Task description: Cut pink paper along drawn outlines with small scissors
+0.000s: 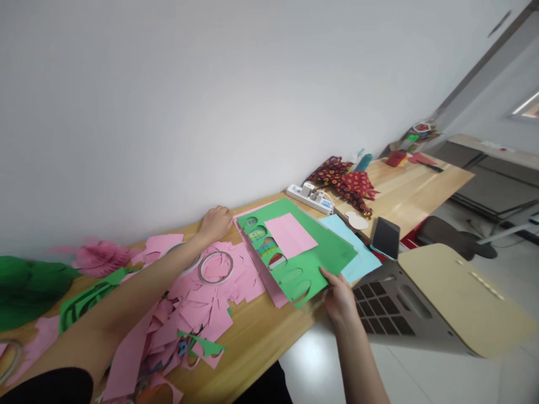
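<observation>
A green sheet (pixel 324 241) with oval cut-outs lies over other sheets on the wooden table (pixel 248 348), and a small pink sheet (pixel 290 234) rests on top of it. My right hand (pixel 340 294) grips the green sheet's near edge, thumb on top and fingers underneath. Near the wall, left of the stack, my left hand (pixel 217 223) rests by the pink sheet's far corner; its fingers are partly curled, and what they hold, if anything, is hidden. Pink scraps (pixel 189 314) and a roll of tape (pixel 216 267) lie left of the stack.
Behind the stack are a power strip (pixel 309 197) and patterned cloth (pixel 345 182). A light blue sheet (pixel 351 247) and a phone (pixel 385 238) lie to the right, above a beige-topped appliance (pixel 463 297). Green paper (pixel 33 289) sits far left.
</observation>
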`<action>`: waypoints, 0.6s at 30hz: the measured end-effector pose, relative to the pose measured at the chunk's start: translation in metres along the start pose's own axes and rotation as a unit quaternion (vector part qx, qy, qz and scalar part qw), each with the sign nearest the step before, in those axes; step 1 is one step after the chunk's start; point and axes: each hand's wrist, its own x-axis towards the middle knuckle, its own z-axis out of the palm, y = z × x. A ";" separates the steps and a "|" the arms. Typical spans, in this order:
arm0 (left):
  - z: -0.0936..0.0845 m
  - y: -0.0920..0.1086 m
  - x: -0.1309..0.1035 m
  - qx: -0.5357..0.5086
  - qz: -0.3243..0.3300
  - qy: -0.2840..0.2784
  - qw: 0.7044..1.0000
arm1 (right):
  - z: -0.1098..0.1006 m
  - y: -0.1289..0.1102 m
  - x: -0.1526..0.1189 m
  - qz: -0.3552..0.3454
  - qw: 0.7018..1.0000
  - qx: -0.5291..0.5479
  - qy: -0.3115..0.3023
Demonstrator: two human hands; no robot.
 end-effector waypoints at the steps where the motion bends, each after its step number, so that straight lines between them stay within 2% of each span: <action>1: 0.001 -0.001 0.001 0.001 0.002 0.002 1.000 | 0.002 0.002 0.001 -0.001 1.000 -0.004 -0.009; 4: 0.006 -0.002 0.004 -0.001 0.002 0.005 1.000 | 0.006 0.004 0.002 0.014 0.999 -0.016 -0.031; 8: 0.007 -0.002 0.006 -0.005 -0.017 0.001 1.000 | 0.008 0.004 0.000 0.038 0.998 -0.041 -0.026; 13: -0.006 -0.001 -0.007 -0.011 -0.056 -0.023 0.998 | 0.011 0.008 -0.003 0.028 0.996 -0.077 -0.022; 18: -0.021 -0.004 -0.032 -0.017 -0.057 -0.068 0.996 | 0.015 0.013 -0.005 0.025 0.992 -0.118 -0.037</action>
